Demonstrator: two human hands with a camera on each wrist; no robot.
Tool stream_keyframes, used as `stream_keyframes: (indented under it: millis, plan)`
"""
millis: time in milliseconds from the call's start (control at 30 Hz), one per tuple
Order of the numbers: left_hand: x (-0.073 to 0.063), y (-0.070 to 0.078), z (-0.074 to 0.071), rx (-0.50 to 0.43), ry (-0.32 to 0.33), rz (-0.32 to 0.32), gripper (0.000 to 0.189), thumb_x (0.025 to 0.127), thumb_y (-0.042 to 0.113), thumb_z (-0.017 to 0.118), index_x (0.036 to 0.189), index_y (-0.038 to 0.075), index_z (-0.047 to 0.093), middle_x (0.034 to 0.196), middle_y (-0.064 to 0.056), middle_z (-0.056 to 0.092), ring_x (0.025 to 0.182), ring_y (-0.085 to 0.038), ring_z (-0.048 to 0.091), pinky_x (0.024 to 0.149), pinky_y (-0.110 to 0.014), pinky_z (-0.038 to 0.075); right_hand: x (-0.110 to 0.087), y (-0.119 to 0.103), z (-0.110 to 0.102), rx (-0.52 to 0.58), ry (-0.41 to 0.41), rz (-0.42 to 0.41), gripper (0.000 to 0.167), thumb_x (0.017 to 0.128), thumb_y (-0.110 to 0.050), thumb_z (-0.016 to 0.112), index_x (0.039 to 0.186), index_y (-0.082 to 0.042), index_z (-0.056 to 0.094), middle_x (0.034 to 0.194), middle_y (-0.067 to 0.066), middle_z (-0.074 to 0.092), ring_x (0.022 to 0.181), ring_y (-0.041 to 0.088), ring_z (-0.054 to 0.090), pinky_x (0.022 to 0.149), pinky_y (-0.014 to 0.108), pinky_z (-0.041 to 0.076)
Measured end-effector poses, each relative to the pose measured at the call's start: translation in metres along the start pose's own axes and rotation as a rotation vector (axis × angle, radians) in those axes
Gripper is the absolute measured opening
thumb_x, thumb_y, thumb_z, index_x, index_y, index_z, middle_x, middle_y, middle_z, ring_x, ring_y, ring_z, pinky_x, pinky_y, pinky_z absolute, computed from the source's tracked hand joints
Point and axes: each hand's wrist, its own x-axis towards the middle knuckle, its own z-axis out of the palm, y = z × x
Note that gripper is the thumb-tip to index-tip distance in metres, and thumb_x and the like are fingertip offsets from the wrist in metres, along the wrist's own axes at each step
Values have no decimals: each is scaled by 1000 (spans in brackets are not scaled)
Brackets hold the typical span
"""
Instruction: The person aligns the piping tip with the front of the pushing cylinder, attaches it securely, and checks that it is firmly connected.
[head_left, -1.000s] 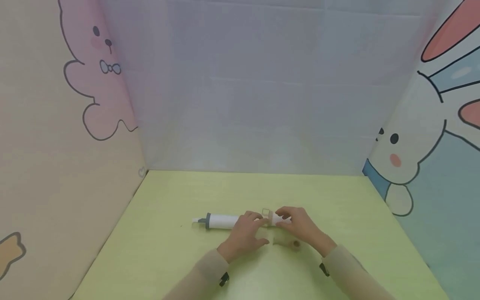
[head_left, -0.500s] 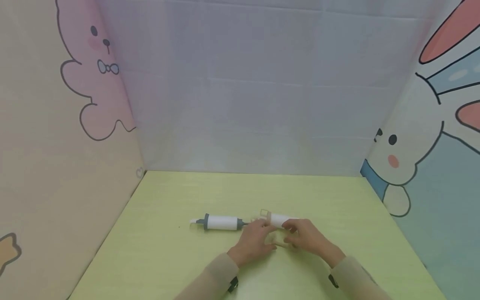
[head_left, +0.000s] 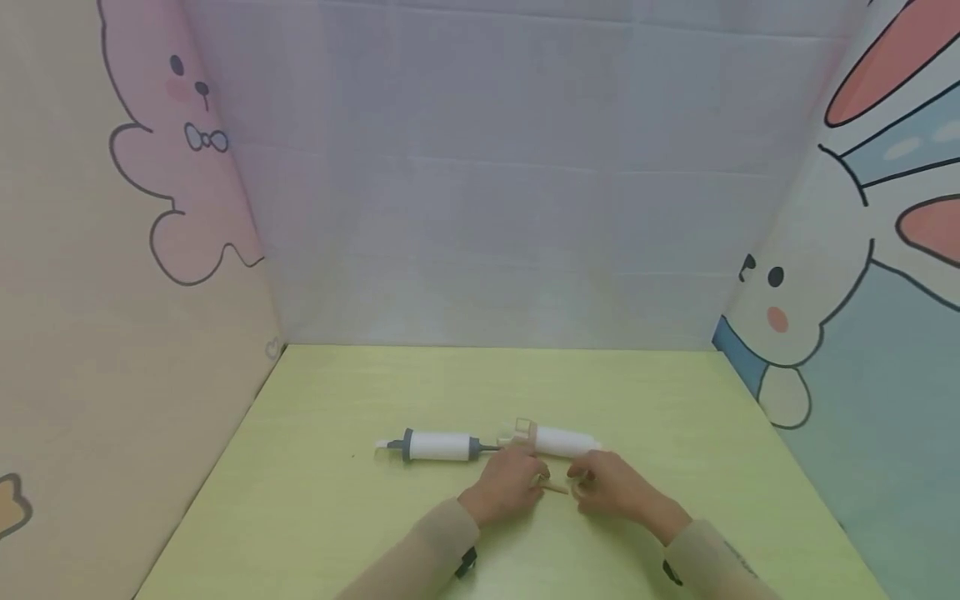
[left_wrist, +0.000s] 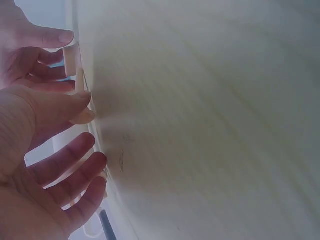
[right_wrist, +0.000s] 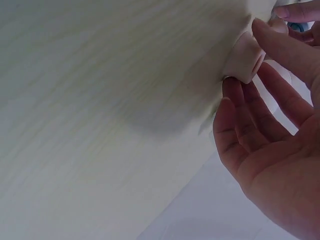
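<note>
A small beige piece (head_left: 555, 487) with a slim stem and a short tubular end lies low over the table between both hands. My left hand (head_left: 508, 485) pinches the stem end between thumb and forefinger, its other fingers spread loosely in the left wrist view. The thumb and fingers of my right hand (head_left: 618, 487) hold the tubular end (right_wrist: 243, 59), whose opening shows in the right wrist view. Just beyond the hands lies a white cylinder with a beige collar and a squarish loop (head_left: 566, 442). Left of it is a white pump-like cylinder with grey ends (head_left: 441, 446) and a thin rod.
The pale green table (head_left: 360, 533) reaches back to a plain light curtain (head_left: 480, 208). Printed side walls stand left and right, with a pink bear (head_left: 180, 167) and a white rabbit (head_left: 810, 292).
My right hand has come off the beige-collared cylinder and moved down toward me onto the beige piece. My left hand has shifted right and away from the grey-ended cylinder to the same piece.
</note>
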Motion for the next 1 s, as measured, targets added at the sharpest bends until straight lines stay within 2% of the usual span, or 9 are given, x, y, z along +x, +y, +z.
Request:
stream_keyframes:
  millis: [233,433,500,600,700,833,1000]
  plan:
    - [0,-5,3,-2,-21,11,12,77,25,78,88,22,75,80,9,53,73,-6,48,61,-20,40,-1,4,4,-36,-6,-21,30,69,-5,81,96,-1,69,90,4,67,83,21,61,74,38,50]
    - [-1,-6,-3,-22,-14,-8,8,82,22,74,89,20,73,83,8,56,74,-8,51,59,-22,42,0,5,0,-64,8,48,25,75,-8,76,98,-2,70,89,4,66,79,18,60,71,36,50]
    - [-2,-6,-5,-19,-10,-13,8,81,22,74,89,20,73,84,9,57,74,-8,52,58,-22,42,0,3,-4,-40,17,70,25,76,-7,75,100,-1,70,90,4,66,79,18,59,70,36,50]
    - [-4,-7,-9,-34,-11,-19,9,82,19,74,91,20,73,86,9,60,76,-8,55,60,-23,44,-1,2,-13,-1,36,68,23,78,-5,72,100,0,69,90,4,65,80,20,60,70,36,50]
    - [-5,-8,-13,-64,-3,-41,13,83,16,72,96,18,73,92,7,65,83,-10,59,66,-25,47,-2,2,-20,5,52,42,22,79,-3,72,100,0,68,92,6,65,80,21,61,70,37,50]
    - [-5,-12,-19,-116,52,-53,16,83,13,71,99,14,73,96,5,68,91,-11,63,76,-27,49,-2,1,-28,12,51,9,24,79,-4,74,102,0,67,94,6,65,80,20,61,70,37,50]
    - [-1,-17,-29,-154,112,-62,15,82,13,74,97,13,73,91,3,68,84,-10,63,74,-25,49,0,1,-32,47,80,-20,23,81,-2,71,103,2,66,94,9,66,81,22,64,66,33,52]
